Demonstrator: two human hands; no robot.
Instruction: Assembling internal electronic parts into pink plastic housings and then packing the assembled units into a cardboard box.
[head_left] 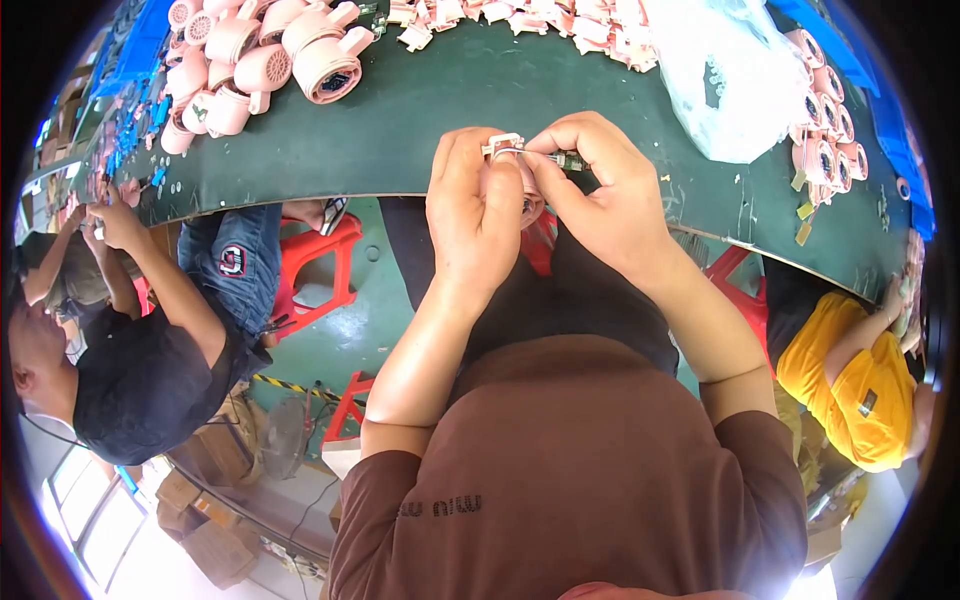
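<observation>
My left hand (470,200) is wrapped around a round pink plastic housing (531,206), which shows below the fingers near the table's front edge. At the fingertips of that hand sits a small pale pink plastic piece (507,141) with a squarish frame. My right hand (610,195) meets it from the right, thumb and forefinger pinched on what looks like a thin pale wire (522,151). A small dark green and metallic part (571,160) sticks out beside the right fingers; its kind is not clear. Much of the housing is hidden behind my left hand.
Pink housings with handles (265,65) are heaped at the back left, and small pink pieces (600,30) lie at the back. A clear plastic bag (725,90) stands right of them, near more pink housings (828,130). Co-workers sit at left (160,370) and right (850,380).
</observation>
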